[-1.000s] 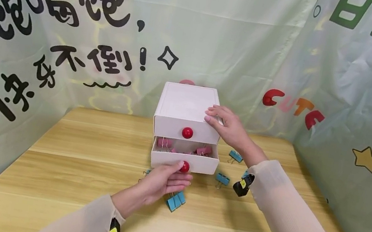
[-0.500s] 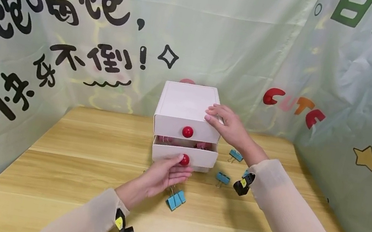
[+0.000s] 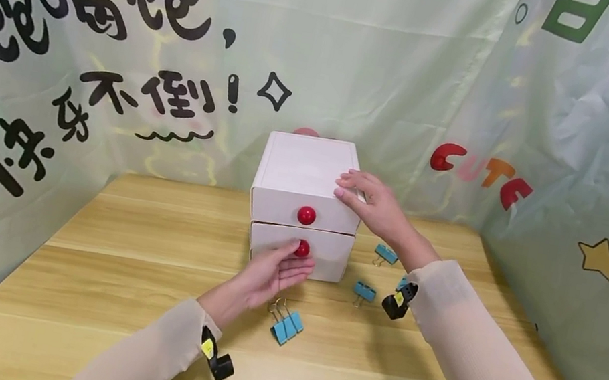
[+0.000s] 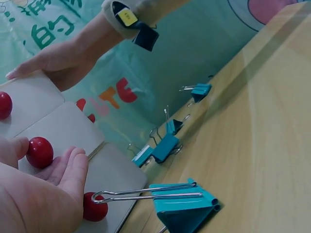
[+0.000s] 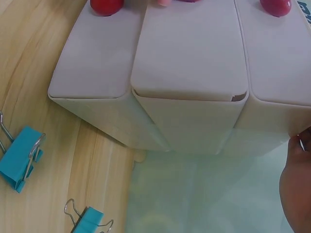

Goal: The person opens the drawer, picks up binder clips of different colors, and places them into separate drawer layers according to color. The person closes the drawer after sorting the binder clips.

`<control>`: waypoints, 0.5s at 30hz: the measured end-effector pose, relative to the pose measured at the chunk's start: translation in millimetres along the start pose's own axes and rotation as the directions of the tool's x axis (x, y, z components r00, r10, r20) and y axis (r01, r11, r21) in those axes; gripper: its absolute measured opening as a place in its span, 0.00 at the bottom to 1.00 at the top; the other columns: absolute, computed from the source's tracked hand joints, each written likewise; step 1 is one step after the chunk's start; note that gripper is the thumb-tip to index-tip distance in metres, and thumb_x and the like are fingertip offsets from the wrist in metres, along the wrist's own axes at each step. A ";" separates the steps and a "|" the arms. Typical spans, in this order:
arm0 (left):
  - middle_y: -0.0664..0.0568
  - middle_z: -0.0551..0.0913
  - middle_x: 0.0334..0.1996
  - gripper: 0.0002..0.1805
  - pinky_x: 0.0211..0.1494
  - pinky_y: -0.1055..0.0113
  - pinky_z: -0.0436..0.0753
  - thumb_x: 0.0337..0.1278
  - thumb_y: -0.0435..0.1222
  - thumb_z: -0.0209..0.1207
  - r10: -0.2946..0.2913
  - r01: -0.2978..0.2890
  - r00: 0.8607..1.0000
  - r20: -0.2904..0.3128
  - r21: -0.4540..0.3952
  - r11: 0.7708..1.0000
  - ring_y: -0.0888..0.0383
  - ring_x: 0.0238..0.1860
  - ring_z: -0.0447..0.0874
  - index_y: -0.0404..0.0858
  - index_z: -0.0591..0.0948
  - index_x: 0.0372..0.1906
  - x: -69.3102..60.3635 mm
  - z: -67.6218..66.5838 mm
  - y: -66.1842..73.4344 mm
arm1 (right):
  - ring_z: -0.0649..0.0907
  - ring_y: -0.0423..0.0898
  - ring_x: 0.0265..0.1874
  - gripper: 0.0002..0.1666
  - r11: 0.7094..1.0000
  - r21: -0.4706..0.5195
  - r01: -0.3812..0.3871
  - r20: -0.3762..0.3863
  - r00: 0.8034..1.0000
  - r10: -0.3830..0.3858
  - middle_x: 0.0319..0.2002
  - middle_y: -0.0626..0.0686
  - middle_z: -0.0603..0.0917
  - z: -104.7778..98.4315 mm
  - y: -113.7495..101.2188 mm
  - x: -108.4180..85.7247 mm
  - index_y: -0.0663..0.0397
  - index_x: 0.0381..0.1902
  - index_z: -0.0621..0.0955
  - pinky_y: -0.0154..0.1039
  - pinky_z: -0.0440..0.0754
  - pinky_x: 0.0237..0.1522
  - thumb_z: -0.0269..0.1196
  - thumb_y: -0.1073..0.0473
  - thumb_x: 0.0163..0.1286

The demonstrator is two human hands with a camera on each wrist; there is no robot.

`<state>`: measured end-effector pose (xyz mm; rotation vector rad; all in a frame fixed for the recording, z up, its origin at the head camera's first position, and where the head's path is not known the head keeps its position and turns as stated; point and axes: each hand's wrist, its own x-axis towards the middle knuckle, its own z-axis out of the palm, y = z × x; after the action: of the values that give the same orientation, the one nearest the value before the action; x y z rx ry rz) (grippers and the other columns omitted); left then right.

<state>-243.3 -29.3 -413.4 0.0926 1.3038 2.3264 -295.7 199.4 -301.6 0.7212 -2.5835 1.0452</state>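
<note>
A white drawer box (image 3: 309, 164) stands on the table, its stacked drawers bearing red knobs. My left hand (image 3: 267, 276) is at the middle drawer (image 3: 332, 257), thumb and index finger pinching its red knob (image 4: 40, 152) while the other fingers extend below. That drawer sits level with the box front, so its inside is hidden. The lower knob (image 4: 95, 207) shows behind my fingers in the left wrist view. My right hand (image 3: 379, 211) rests on the box's top right edge, fingers extended. Below my left hand lies a blue binder clip (image 3: 287, 328) with upright wire handles.
Several more blue binder clips lie right of the box, among them one nearer clip (image 3: 365, 291) and one farther clip (image 3: 386, 254). The wooden table (image 3: 139, 297) meets a printed cloth backdrop (image 3: 400, 64) behind the box and along the right side.
My left hand has pushed the middle drawer inward until it is shut, hiding the pink binder clips inside. The hand has moved forward with the knob. My right hand has stayed on the box.
</note>
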 end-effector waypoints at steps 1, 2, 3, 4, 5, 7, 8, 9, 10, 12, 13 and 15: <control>0.33 0.80 0.53 0.25 0.59 0.58 0.78 0.70 0.44 0.55 0.000 0.000 1.000 -0.002 -0.008 1.000 0.37 0.62 0.73 0.30 0.69 0.61 1.1 -0.1 0.2 | 0.66 0.51 0.69 0.28 1.000 0.000 0.000 -0.002 1.000 0.000 0.66 0.53 0.73 0.0 -0.1 -0.2 0.53 0.59 0.80 0.56 0.61 0.69 0.60 0.42 0.70; 0.33 0.80 0.53 0.25 0.59 0.58 0.78 0.70 0.44 0.55 -0.001 0.001 1.000 -0.002 -0.016 1.000 0.38 0.62 0.73 0.30 0.69 0.61 1.8 0.0 0.7 | 0.66 0.51 0.69 0.28 1.000 -0.001 0.000 -0.003 1.000 0.000 0.66 0.53 0.73 0.1 -0.1 -0.4 0.53 0.59 0.81 0.56 0.61 0.69 0.60 0.42 0.70; 0.33 0.79 0.53 0.25 0.59 0.58 0.78 0.70 0.43 0.55 -0.003 0.003 1.000 -0.003 -0.022 1.000 0.38 0.62 0.73 0.29 0.69 0.61 2.7 0.0 1.0 | 0.67 0.51 0.68 0.28 1.000 -0.001 0.000 -0.005 1.000 0.000 0.66 0.53 0.73 0.1 -0.2 -0.4 0.54 0.59 0.81 0.56 0.62 0.68 0.60 0.42 0.70; 0.33 0.79 0.54 0.25 0.60 0.58 0.78 0.70 0.43 0.55 -0.006 0.006 1.000 -0.004 -0.033 0.999 0.38 0.62 0.72 0.30 0.69 0.61 3.5 0.0 1.2 | 0.67 0.51 0.68 0.27 1.000 -0.003 0.001 -0.007 1.000 -0.001 0.66 0.53 0.73 0.2 -0.3 -0.4 0.53 0.59 0.81 0.56 0.62 0.68 0.60 0.42 0.70; 0.32 0.79 0.54 0.25 0.61 0.57 0.77 0.70 0.43 0.55 -0.007 0.007 1.000 -0.003 -0.038 0.999 0.38 0.62 0.72 0.30 0.69 0.62 4.1 0.1 1.4 | 0.67 0.51 0.68 0.27 1.000 -0.006 0.001 -0.008 1.000 -0.001 0.66 0.53 0.73 0.2 -0.1 -0.2 0.53 0.59 0.81 0.56 0.62 0.68 0.60 0.42 0.70; 0.32 0.78 0.55 0.25 0.61 0.56 0.76 0.70 0.43 0.55 -0.009 0.009 1.000 -0.003 -0.048 0.999 0.38 0.62 0.73 0.30 0.69 0.62 5.3 0.3 1.7 | 0.67 0.50 0.68 0.27 1.000 -0.008 0.000 -0.011 1.000 0.000 0.66 0.53 0.73 0.4 0.4 0.5 0.53 0.58 0.81 0.56 0.62 0.68 0.60 0.42 0.70; 0.32 0.78 0.55 0.25 0.62 0.56 0.75 0.70 0.43 0.55 -0.010 0.010 1.000 -0.002 -0.052 0.999 0.38 0.62 0.73 0.29 0.69 0.62 5.9 0.4 1.7 | 0.67 0.50 0.68 0.27 1.000 -0.009 -0.002 -0.011 1.000 0.002 0.66 0.53 0.73 0.3 0.4 0.6 0.53 0.58 0.81 0.56 0.62 0.68 0.61 0.42 0.70; 0.32 0.78 0.55 0.25 0.62 0.56 0.75 0.70 0.43 0.55 -0.010 0.010 1.000 -0.003 -0.057 0.998 0.38 0.62 0.73 0.29 0.69 0.62 6.3 0.4 1.6 | 0.67 0.50 0.69 0.27 1.000 -0.009 -0.004 -0.011 1.000 0.004 0.66 0.53 0.73 0.3 0.7 0.7 0.53 0.58 0.81 0.56 0.62 0.68 0.61 0.42 0.70; 0.32 0.78 0.55 0.25 0.62 0.56 0.75 0.70 0.43 0.55 -0.011 0.011 1.000 -0.005 -0.062 0.998 0.38 0.62 0.73 0.29 0.69 0.62 6.6 0.3 1.3 | 0.66 0.50 0.69 0.28 1.000 -0.009 -0.005 -0.010 1.000 0.005 0.66 0.53 0.73 0.3 1.1 0.9 0.53 0.59 0.81 0.56 0.62 0.68 0.61 0.42 0.70; 0.32 0.78 0.54 0.25 0.62 0.56 0.75 0.70 0.43 0.55 -0.015 0.014 1.000 -0.008 -0.076 0.997 0.38 0.62 0.73 0.29 0.69 0.62 6.5 -0.2 0.4 | 0.66 0.50 0.69 0.28 1.000 -0.007 -0.007 -0.012 1.000 0.007 0.66 0.53 0.73 0.3 1.2 1.0 0.53 0.59 0.81 0.56 0.61 0.69 0.61 0.42 0.70; 0.32 0.78 0.55 0.25 0.62 0.56 0.76 0.70 0.43 0.55 -0.018 0.017 1.000 -0.009 -0.081 0.997 0.38 0.62 0.73 0.29 0.69 0.62 6.0 -0.7 -0.2 | 0.66 0.50 0.69 0.28 1.000 -0.005 -0.008 -0.011 1.000 0.008 0.66 0.53 0.73 0.5 1.3 1.1 0.53 0.59 0.81 0.56 0.61 0.69 0.61 0.41 0.70; 0.33 0.78 0.56 0.26 0.62 0.57 0.76 0.70 0.44 0.54 -0.026 0.024 1.000 -0.014 -0.089 0.996 0.39 0.63 0.72 0.29 0.69 0.62 4.3 -2.4 -1.9 | 0.66 0.50 0.69 0.28 1.000 -0.003 -0.007 -0.008 1.000 0.007 0.66 0.53 0.73 1.1 1.5 1.2 0.53 0.58 0.81 0.56 0.61 0.69 0.61 0.41 0.70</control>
<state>-247.1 -28.5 -417.0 0.0301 1.1993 2.3644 -297.5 199.2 -302.8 0.7062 -2.5820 1.0440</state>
